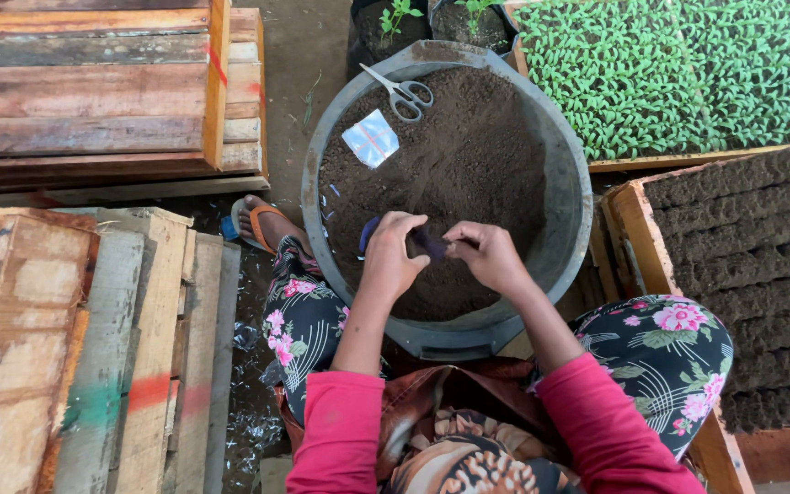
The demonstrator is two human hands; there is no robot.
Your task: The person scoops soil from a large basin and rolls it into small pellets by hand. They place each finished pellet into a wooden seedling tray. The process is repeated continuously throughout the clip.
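- Head view is looking down on a person in pink sleeves and flowered trousers, crouching over a round grey plastic tub [578, 197] filled with dark, crumbly soil [477, 155].
- Left hand [393, 256] and right hand [482, 253] are meeting above the near part of the soil, both pinching a small dark, soft-looking bag [430, 241] between curled fingers; a blue-edged bit of it is showing beside the left hand.
- Metal scissors with grey handles [401, 91] are lying open on the soil at the far rim.
- Small, flat, clear plastic packet with a reddish mark [370, 139] is resting on the soil just beside the scissors.
- Rough, weathered wooden planks [84, 91] are stacked on the left, some carrying red and green paint smears.
- Wooden tray of dense green seedlings [669, 64] is sitting at the far right.
- Wooden box of packed, ridged dark soil rows [742, 238] is lying on the right, touching the tub.
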